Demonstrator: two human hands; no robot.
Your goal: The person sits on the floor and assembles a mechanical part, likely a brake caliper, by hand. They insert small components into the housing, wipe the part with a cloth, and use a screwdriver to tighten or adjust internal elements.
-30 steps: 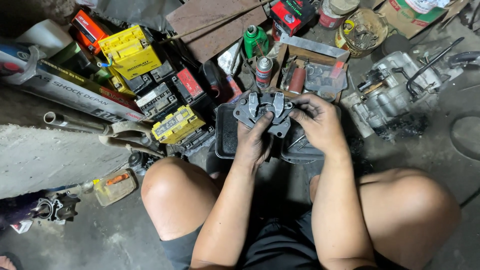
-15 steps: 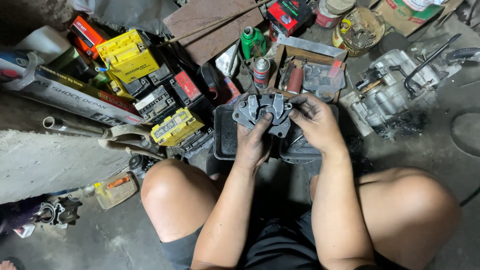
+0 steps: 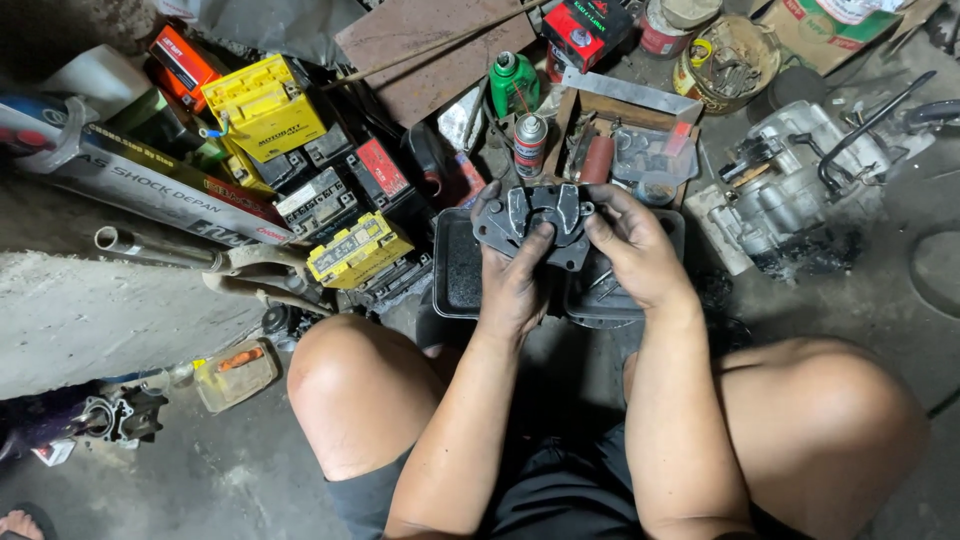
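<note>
Both hands grip one dark metal part (image 3: pixel 537 222) above a black tray (image 3: pixel 455 270): left hand (image 3: pixel 515 285) clamped beneath it, thumb on its face; right hand (image 3: pixel 635 250) closed on what seems its right edge.

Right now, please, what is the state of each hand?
Left hand: closed on the left side of the grey metal part, thumb on its face.
Right hand: closed on the right side of the same part.
</note>
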